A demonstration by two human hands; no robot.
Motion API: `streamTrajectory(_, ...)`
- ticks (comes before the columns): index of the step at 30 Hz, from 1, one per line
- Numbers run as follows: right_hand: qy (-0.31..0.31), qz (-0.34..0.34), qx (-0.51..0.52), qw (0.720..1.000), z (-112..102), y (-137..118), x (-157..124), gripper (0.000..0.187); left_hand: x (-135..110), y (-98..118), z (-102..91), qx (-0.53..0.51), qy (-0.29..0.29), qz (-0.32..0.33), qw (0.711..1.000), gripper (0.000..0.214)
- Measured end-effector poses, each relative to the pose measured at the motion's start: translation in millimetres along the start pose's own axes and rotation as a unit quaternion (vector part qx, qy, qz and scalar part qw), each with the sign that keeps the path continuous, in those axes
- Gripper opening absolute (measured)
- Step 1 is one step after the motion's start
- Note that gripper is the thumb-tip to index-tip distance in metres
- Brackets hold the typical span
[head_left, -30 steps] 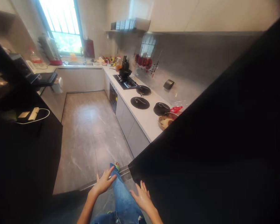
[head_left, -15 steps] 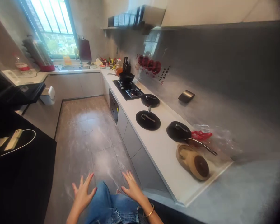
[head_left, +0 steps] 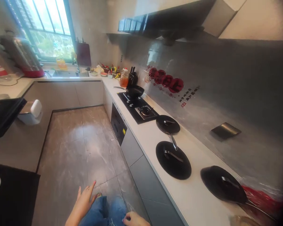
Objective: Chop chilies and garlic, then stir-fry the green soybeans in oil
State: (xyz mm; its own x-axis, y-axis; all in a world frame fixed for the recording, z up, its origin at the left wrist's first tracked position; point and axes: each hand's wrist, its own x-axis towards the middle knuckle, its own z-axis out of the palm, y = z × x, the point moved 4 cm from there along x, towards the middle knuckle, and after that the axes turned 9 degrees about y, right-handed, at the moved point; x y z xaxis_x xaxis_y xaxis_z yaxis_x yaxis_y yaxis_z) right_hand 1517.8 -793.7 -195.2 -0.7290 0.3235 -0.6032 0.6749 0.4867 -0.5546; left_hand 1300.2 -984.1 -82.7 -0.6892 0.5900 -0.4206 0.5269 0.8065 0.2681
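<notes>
My left hand (head_left: 85, 197) is held over the floor in front of my jeans, empty, with its fingers apart and the index finger stretched forward. My right hand (head_left: 134, 218) is at the bottom edge of the view beside my leg, partly cut off. Its fingers are loosely bent, with a gap at the thumb, and no object shows in it. Neither hand touches the counter. Nearest on the counter (head_left: 153, 147) to my right are a black pan lid (head_left: 173, 163) with a metal handle, a lidded black frying pan (head_left: 168, 125) and another lidded pan (head_left: 223, 185).
A gas stove (head_left: 138, 108) carries a black wok (head_left: 135, 92). Behind it stand a knife block (head_left: 132, 78) and an oil jug (head_left: 124, 78). The sink (head_left: 69, 74) lies under the window. A black surface (head_left: 14, 194) borders the floor (head_left: 73, 157) on the left.
The view has moved forward, bringing the stove and pans closer. My right hand has dropped to the bottom edge, its fingers more bent. My left hand stays raised, fingers less spread.
</notes>
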Motion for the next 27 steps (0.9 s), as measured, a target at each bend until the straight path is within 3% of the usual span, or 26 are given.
streamTrajectory(3,0.005,0.053,0.015,0.998,-22.5,-27.0,22.0,0.024,66.5,-1.6,-61.3,-0.020,0.024,0.058,0.998,0.062)
streamTrajectory(6,0.020,0.046,0.032,0.998,-60.2,-61.9,45.6,0.031,129.0,9.4,-106.3,-0.046,0.037,0.110,0.992,0.060)
streamTrajectory(11,0.040,-0.013,0.074,0.996,-146.6,-118.8,113.2,0.038,222.1,42.2,-156.6,-0.085,0.054,0.168,0.981,0.060)
streamTrajectory(16,0.054,-0.097,0.070,0.991,-243.2,-167.0,190.9,0.036,299.0,53.6,-196.7,-0.084,0.032,0.128,0.988,0.061)
streamTrajectory(19,0.055,-0.103,0.051,0.992,-292.6,-182.3,226.2,0.029,330.8,30.1,-211.2,-0.056,-0.005,0.073,0.996,0.061)
streamTrajectory(22,0.068,-0.059,0.015,0.996,-331.3,-182.5,249.9,0.023,352.5,-15.2,-217.0,0.009,-0.053,-0.008,0.999,0.061)
streamTrajectory(24,0.044,-0.015,0.006,0.999,-345.6,-176.7,260.4,0.024,367.0,-44.1,-218.5,0.025,-0.091,-0.042,0.995,0.061)
streamTrajectory(27,-0.012,0.051,0.054,0.997,-348.1,-171.7,277.0,0.030,400.9,-70.8,-225.8,0.014,-0.131,-0.045,0.990,0.061)
